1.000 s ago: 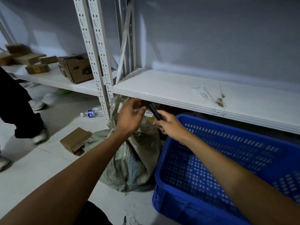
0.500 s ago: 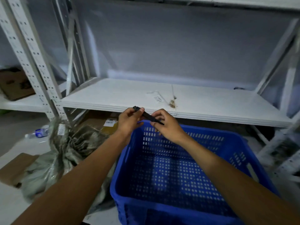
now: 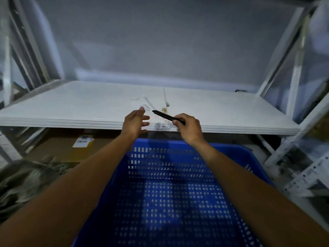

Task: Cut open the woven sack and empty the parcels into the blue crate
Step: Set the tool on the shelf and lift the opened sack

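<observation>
Right hand (image 3: pixel 188 128) pinches the slim black cutter (image 3: pixel 168 117) by its rear end, tip aimed left over the white shelf (image 3: pixel 71 104). Left hand (image 3: pixel 135 123) hovers just beside the tip, fingers (image 3: pixel 144 118) straight and spread, holding nothing. The blue crate (image 3: pixel 169 202) sits directly below with no parcels in it. The woven sack (image 3: pixel 26 182) slumps on the floor to the left, well apart from the blade. Best play, I'd say: hold the tip clear of that open palm, swing left, and steady the sack before cutting.
</observation>
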